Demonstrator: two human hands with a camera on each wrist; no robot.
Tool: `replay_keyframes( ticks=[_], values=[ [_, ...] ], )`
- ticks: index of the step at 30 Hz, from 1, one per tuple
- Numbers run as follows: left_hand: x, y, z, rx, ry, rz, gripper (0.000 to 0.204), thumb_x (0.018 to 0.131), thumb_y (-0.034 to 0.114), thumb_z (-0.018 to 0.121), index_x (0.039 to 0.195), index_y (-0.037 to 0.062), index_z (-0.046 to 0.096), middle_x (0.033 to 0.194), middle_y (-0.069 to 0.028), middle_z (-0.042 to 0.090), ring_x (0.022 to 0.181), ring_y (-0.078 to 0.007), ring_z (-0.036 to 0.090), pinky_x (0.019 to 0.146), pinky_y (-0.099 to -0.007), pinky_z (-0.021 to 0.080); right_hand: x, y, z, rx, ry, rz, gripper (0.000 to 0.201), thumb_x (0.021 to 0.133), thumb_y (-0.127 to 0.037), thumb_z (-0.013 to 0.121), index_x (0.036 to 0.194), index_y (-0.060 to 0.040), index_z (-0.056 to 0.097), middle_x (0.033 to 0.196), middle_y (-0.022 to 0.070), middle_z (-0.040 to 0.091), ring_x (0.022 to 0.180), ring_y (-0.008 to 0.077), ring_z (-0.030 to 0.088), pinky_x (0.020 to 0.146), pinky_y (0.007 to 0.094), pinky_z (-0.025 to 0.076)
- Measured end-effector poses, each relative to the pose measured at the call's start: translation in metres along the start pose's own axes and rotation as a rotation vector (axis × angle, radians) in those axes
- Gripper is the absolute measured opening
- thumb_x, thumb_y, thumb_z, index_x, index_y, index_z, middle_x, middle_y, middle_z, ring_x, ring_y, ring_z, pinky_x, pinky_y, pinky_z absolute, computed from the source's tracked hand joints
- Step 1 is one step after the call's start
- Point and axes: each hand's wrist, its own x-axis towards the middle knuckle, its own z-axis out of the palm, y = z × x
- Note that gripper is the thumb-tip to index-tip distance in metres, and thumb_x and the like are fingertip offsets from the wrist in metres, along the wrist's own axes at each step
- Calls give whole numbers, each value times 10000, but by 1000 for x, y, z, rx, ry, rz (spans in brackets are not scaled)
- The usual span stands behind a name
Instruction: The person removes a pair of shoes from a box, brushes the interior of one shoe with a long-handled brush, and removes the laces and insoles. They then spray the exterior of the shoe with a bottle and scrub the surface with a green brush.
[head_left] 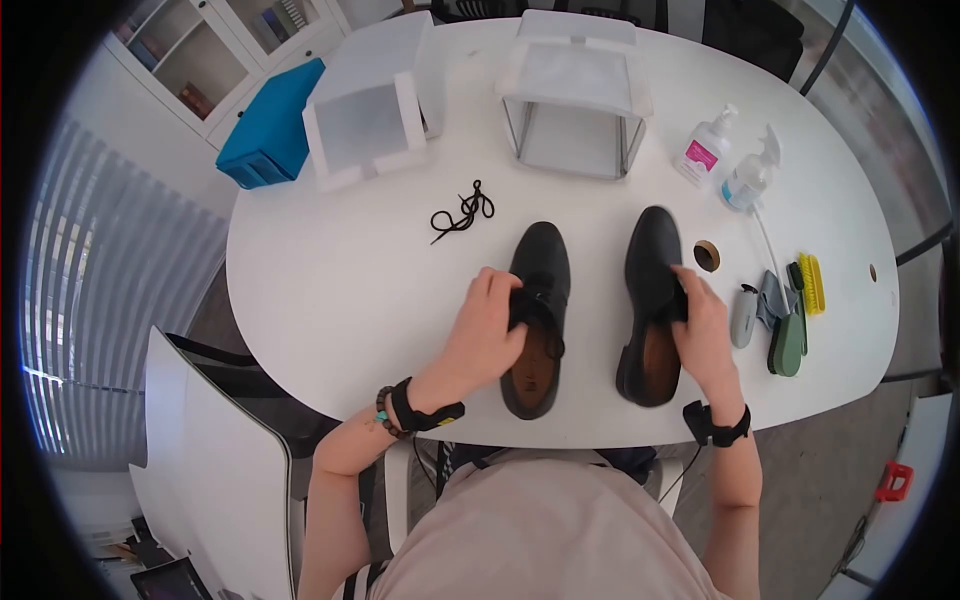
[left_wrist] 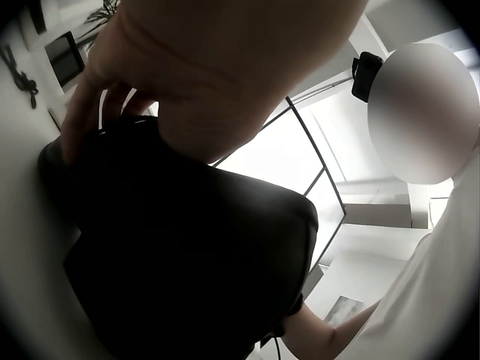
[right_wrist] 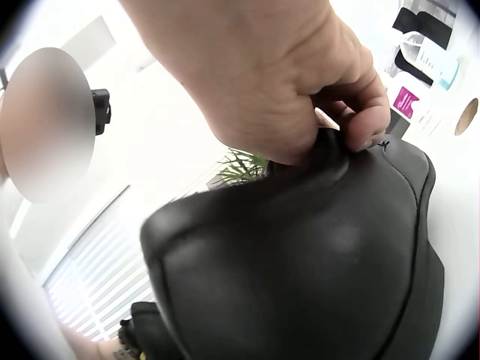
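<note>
Two black leather dress shoes lie on the white table, toes pointing away from me. My left hand (head_left: pixel 484 330) grips the left shoe (head_left: pixel 541 250) near its laced throat, its thumb at the opening. A brown insole (head_left: pixel 533 375) shows behind that hand. On the right shoe (head_left: pixel 652 240), my right hand (head_left: pixel 705 335) pinches the upper at the edge of the opening, thumb and fingers close together in the right wrist view. This shoe leans to one side, with its left flank and heel showing. Beyond the left shoe lies a loose black shoelace (head_left: pixel 463 212).
Two pale box-like containers, a left one (head_left: pixel 385 100) and a right one (head_left: pixel 575 95), stand at the back beside a teal case (head_left: pixel 270 125). Pump bottles (head_left: pixel 706 150), a green-backed brush (head_left: pixel 787 345), a yellow brush (head_left: pixel 812 283), a grey cloth (head_left: pixel 772 300) and a small grey bottle (head_left: pixel 744 316) are at right.
</note>
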Motion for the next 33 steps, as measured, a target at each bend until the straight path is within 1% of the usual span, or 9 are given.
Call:
replay_keyframes(
  ticks=[8, 13, 15, 16, 22, 25, 27, 30, 33],
  values=[
    [-9, 22, 13, -5, -77, 26, 545, 874, 27, 762, 1357, -13, 512, 1289, -187, 523, 1184, -348, 609, 975, -442, 546, 19, 37, 0, 7, -106, -45, 689, 777, 142, 664, 1448, 7, 591, 1148, 266, 680, 1067, 507, 652, 946, 539, 538],
    [-4, 13, -20, -301, -262, -106, 408, 995, 155, 760, 1331, 17, 576, 1269, -119, 545, 1216, -247, 610, 895, -377, 562, 14, -27, -20, -166, -34, 8, 631, 784, 114, 687, 1403, 2, 640, 1102, 214, 611, 1020, 461, 625, 918, 526, 525],
    [3, 0, -24, -367, -362, -151, 260, 1071, 195, 685, 1263, 35, 614, 1226, -102, 551, 1148, -231, 604, 899, -353, 536, 14, -63, -29, -32, -27, -182, 579, 812, 86, 700, 1381, -8, 651, 1115, 195, 577, 1033, 439, 613, 913, 514, 524],
    [4, -5, -21, -368, -359, -153, 260, 1071, 195, 685, 1263, 35, 614, 1226, -102, 551, 1148, -231, 604, 899, -353, 536, 11, -74, -25, 88, -158, -129, 505, 856, 55, 712, 1353, -11, 653, 1080, 189, 599, 999, 420, 632, 882, 505, 535],
    [15, -9, -13, -240, -367, 47, 197, 1114, 236, 635, 1155, 45, 613, 1161, -87, 525, 1018, -186, 564, 887, -350, 489, 5, -87, 38, 217, -236, -139, 284, 924, 14, 736, 1198, 5, 662, 987, 163, 642, 876, 369, 672, 785, 458, 558],
    [20, -1, -31, -367, -444, -28, 205, 1129, 249, 630, 1117, 45, 609, 1075, -50, 570, 972, -143, 563, 843, -321, 469, 11, -84, 40, 383, -287, 6, 226, 920, 17, 758, 1123, 10, 658, 962, 159, 666, 833, 330, 700, 750, 428, 567],
    [24, 7, -45, -590, -612, -243, 206, 1140, 249, 627, 1070, 57, 606, 907, 0, 602, 824, -105, 577, 751, -275, 461, 11, -80, 43, 422, -244, -35, 215, 896, 32, 768, 1077, 12, 653, 932, 150, 679, 800, 285, 714, 727, 403, 571],
    [27, 15, -54, -599, -606, -269, 327, 1127, 342, 662, 955, 70, 605, 733, 32, 572, 623, -73, 543, 600, -267, 439, 13, -81, 45, 450, -248, 5, 209, 879, 41, 757, 1049, 10, 640, 925, 141, 675, 799, 261, 711, 716, 387, 565],
    [30, 19, -74, -584, -691, -299, 363, 1116, 315, 681, 879, 58, 581, 693, 25, 544, 553, -77, 505, 535, -264, 411, 15, -75, 47, 465, -288, 51, 216, 862, 46, 756, 1032, 2, 630, 911, 131, 669, 786, 248, 703, 697, 375, 557]
  ],
)
